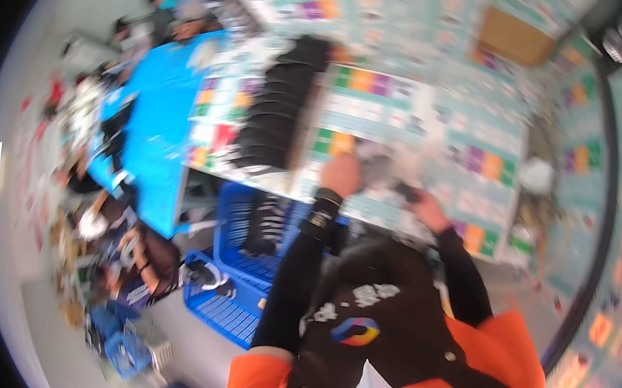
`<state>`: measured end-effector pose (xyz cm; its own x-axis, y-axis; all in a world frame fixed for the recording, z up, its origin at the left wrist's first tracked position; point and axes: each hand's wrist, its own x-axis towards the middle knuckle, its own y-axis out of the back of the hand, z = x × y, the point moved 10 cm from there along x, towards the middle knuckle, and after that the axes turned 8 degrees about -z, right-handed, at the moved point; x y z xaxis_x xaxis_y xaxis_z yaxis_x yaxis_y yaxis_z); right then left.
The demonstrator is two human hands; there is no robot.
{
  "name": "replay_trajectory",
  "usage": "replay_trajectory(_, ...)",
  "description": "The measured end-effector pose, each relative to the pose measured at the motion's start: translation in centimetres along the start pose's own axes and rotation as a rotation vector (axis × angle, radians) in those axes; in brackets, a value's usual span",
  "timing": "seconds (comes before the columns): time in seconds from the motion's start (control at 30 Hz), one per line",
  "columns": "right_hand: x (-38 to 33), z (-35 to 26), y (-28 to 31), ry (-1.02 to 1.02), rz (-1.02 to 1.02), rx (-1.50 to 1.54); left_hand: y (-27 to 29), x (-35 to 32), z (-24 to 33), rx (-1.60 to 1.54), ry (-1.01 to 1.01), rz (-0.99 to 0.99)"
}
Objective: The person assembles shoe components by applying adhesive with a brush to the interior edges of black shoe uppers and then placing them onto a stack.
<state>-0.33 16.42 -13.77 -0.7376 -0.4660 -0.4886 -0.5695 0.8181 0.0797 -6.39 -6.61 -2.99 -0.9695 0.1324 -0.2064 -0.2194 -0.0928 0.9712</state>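
My left hand [341, 173] is over the table at the left edge of a soft-looking grey item [378, 167]. Blur hides how its fingers are set. My right hand [428, 209] pinches a small dark thing [406, 193] at its fingertips, too smeared to name. Both hands are close to the near edge of the work table [463, 187], whose top is covered with printed sheets. Left of my left hand runs a long row of overlapping black folded pieces [278, 107].
Blue plastic baskets [227, 303] stand below the table at left, one holding black-and-white striped items [268, 224]. A blue-covered table [161, 102] adjoins on the left, with people [141, 263] around it. A cardboard piece [515, 37] lies at the far right.
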Motion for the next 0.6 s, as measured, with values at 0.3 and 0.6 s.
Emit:
replay_trajectory(0.3, -1.2, 7.0, 14.3, -0.073, 0.507, -0.752, -2.9, -15.4, -14.3, -1.05, 0.454, 0.119)
replay_trajectory(0.6, -0.7, -0.2, 9.8, 0.22, 0.463, -0.774, 7.1, -20.9, -38.2, -1.366, 0.728, 0.894)
